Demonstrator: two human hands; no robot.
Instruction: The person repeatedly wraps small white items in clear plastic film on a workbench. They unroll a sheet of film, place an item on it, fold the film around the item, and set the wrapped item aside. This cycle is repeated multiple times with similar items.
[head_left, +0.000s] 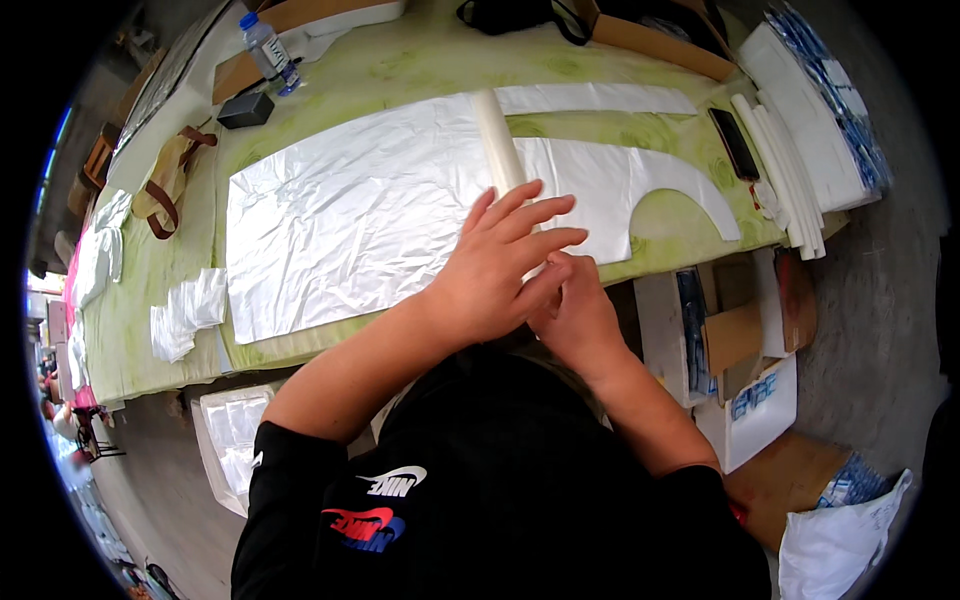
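Observation:
A thin white plastic apron-like sheet lies spread on the table, wrinkled, with a curved cutout and a long strap at its right. Across it lies a white roll or tube, its near end behind my hands. My left hand is over the sheet's near edge by that end, fingers stretched and apart. Close against its thumb, my right hand is closed with the fingertips pinched together; whatever is between them is hidden.
Green patterned cloth covers the table. Around the sheet are a water bottle, a black box, a phone, white rolls and folded white packets. Boxes of blue-white packages stand below right.

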